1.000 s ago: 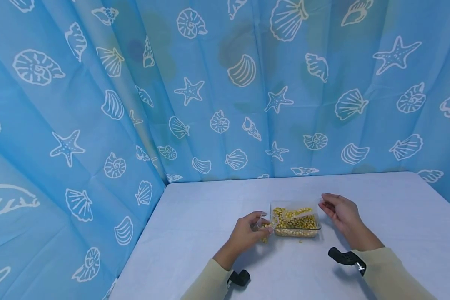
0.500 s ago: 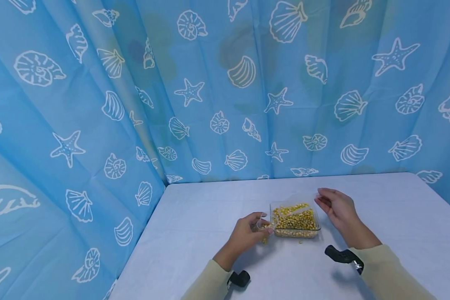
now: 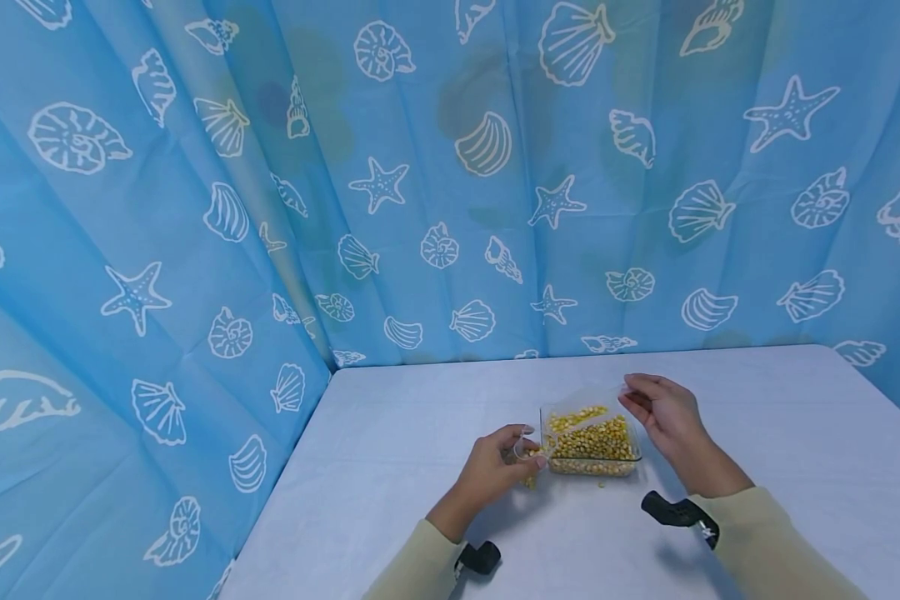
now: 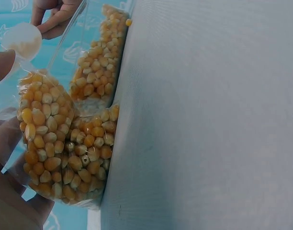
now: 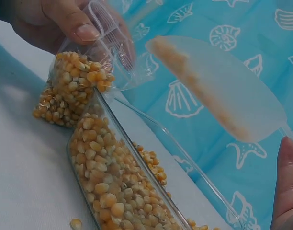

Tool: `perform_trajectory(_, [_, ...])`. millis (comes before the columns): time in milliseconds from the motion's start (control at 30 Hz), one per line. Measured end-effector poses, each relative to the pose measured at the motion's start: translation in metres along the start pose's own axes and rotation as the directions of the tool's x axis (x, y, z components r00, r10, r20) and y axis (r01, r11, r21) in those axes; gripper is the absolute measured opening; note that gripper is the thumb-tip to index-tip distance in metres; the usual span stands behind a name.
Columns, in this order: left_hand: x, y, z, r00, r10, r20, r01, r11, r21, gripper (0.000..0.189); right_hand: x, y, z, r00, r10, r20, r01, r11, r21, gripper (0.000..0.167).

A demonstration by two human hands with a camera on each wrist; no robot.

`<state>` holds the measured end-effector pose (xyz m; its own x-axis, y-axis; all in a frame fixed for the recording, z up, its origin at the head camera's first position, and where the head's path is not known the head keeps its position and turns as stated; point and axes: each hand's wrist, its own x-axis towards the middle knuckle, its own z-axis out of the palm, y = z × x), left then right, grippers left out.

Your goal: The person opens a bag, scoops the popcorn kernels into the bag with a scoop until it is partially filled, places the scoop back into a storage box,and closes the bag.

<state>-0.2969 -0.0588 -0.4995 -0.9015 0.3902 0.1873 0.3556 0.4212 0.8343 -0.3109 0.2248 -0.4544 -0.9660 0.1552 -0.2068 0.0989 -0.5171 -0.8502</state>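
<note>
A clear zip-lock bag (image 4: 48, 134) filled at the bottom with corn kernels stands on the table, its mouth spread open. My left hand (image 3: 487, 468) grips the bag near its mouth, thumb and fingers on opposite sides. Right beside the bag sits a rectangular glass container (image 3: 637, 455), well filled with yellow corn kernels (image 5: 103, 177). Above the container my right hand (image 3: 669, 417) holds a translucent scoop (image 5: 223, 91) by its handle. Kernels lie along the scoop's lower side, and its tip points toward the bag's mouth.
A loose corn kernel (image 5: 76, 224) lies on the white tablecloth (image 3: 412, 417) in front of the container. Behind the table and to its left hangs a blue curtain (image 3: 435, 200) with white seashell prints. Black wrist mounts (image 3: 671, 508) stick out from both sleeves.
My right hand has risen slightly and moved left, lifting the scoop out of the kernels in the container. My left hand and the bag have stayed in place.
</note>
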Motion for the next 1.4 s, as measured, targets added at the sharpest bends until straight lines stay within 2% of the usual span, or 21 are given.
perform_trajectory(300, [0.0,0.001,-0.001,1.0,-0.024,0.003,0.024,1.0,-0.002,0.055,-0.004,0.0,0.008,0.996,-0.076,0.053,0.078,0.996,-0.045,0.038])
perform_trajectory(567, [0.0,0.0,0.0,0.999,-0.036,0.003,0.036,0.999,0.0,0.055,-0.007,0.0,0.016,0.99,-0.139,0.032,0.143,0.978,-0.155,0.032])
perform_trajectory(833, [0.0,0.0,-0.001,0.999,-0.044,-0.003,0.044,0.999,0.003,0.053,-0.007,0.0,0.021,0.984,-0.176,0.015,0.175,0.965,-0.196,0.028])
perform_trajectory(1100, [0.0,-0.003,0.0,0.999,-0.047,-0.005,0.047,0.999,0.008,0.053,-0.009,-0.001,0.023,0.983,-0.181,0.023,0.181,0.958,-0.222,0.031])
perform_trajectory(1400, [0.0,-0.001,0.0,0.999,-0.034,-0.001,0.034,0.999,0.003,0.051,-0.011,-0.003,0.03,0.974,-0.22,0.05,0.225,0.93,-0.29,0.033])
